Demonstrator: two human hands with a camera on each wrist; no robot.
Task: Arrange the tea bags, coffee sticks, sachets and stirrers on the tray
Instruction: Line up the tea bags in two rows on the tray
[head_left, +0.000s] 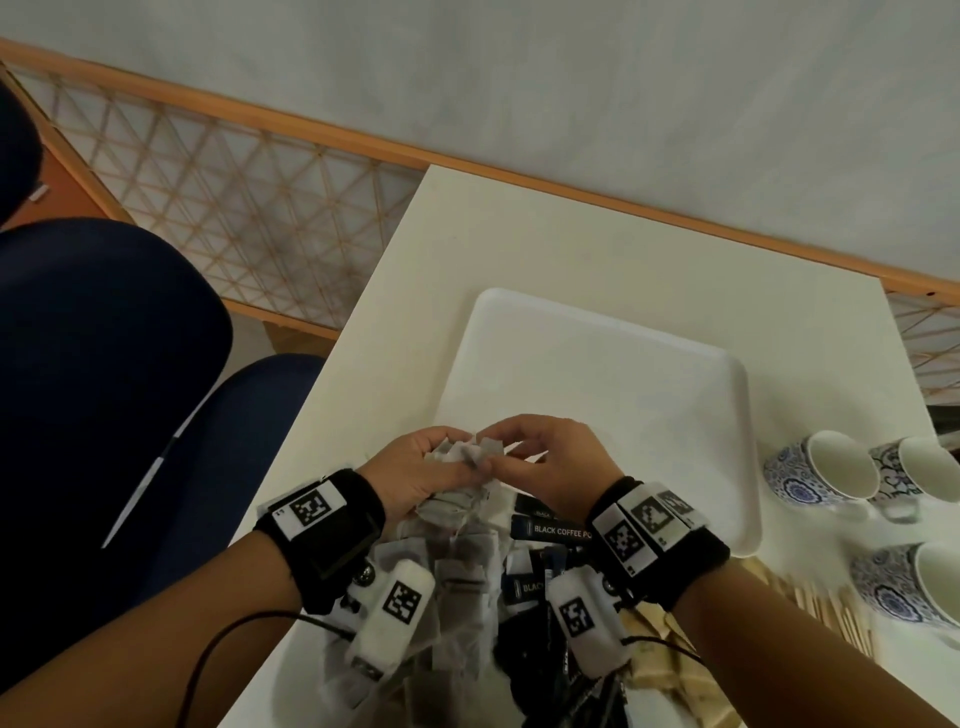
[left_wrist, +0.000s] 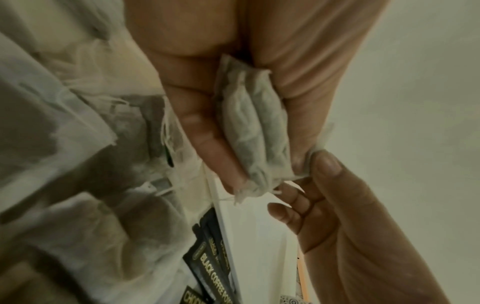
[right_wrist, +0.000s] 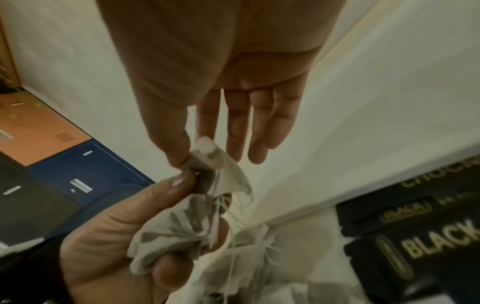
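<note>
My left hand (head_left: 447, 460) grips a small bunch of grey-white tea bags (left_wrist: 257, 127) just above the near edge of the white tray (head_left: 597, 364). My right hand (head_left: 498, 447) meets it there, thumb and forefinger pinching the corner of one tea bag (right_wrist: 207, 152) in the bunch; its other fingers are straight. Under my wrists lies a loose pile of tea bags (head_left: 462, 571). To the pile's right lie black coffee sticks (head_left: 550, 530), beige sachets (head_left: 654, 670) and wooden stirrers (head_left: 831, 608). The tray holds nothing that I can see.
Three blue-patterned mugs (head_left: 826, 475) lie and stand on the white table (head_left: 395, 312) to the right of the tray. A blue chair (head_left: 104, 364) is close on the left. A wall with a wooden rail runs behind the table.
</note>
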